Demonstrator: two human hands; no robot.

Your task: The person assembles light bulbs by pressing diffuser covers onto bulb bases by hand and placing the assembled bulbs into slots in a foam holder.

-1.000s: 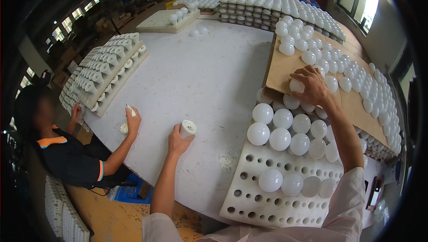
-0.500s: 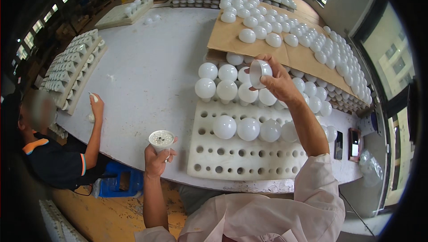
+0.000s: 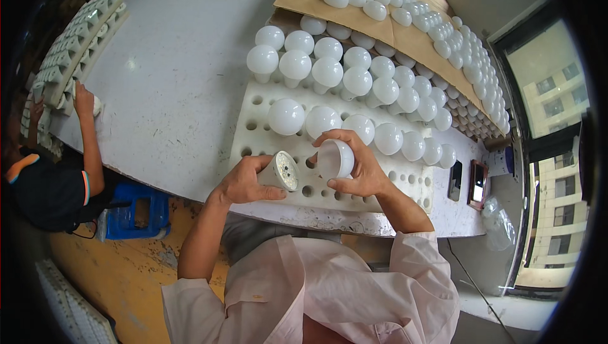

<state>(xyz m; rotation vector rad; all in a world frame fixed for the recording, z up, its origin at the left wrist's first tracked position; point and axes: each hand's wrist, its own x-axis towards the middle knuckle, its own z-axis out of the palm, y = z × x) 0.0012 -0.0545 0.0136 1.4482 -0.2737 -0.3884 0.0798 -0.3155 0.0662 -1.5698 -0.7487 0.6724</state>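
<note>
My left hand [image 3: 248, 180] is closed around a white LED bulb base [image 3: 287, 172], its round face with the small chips tilted toward the right. Close beside it, my right hand [image 3: 364, 170] grips a white dome bulb cover [image 3: 335, 159] between thumb and fingers. A small gap separates the two parts. Both hands are over the front of a white foam tray [image 3: 253, 138] with rows of holes. Finished-looking round bulbs [image 3: 286, 116] stand in a row just behind my hands, and more bulbs [image 3: 295, 65] fill the tray's far rows.
Many domes lie on a cardboard sheet [image 3: 304, 2] at the back right. A black phone [image 3: 455, 180] and a clear plastic bag [image 3: 498, 223] are at the right. At the left, a co-worker's hand [image 3: 84, 98] is by stacked trays [image 3: 79, 40]; a blue stool [image 3: 136, 211] stands below.
My right hand has brought the cover down and toward me from over the bulbs. My left hand has moved right and tilted the bulb base. The view has shifted; the co-worker's hand is nearer the stacked trays.
</note>
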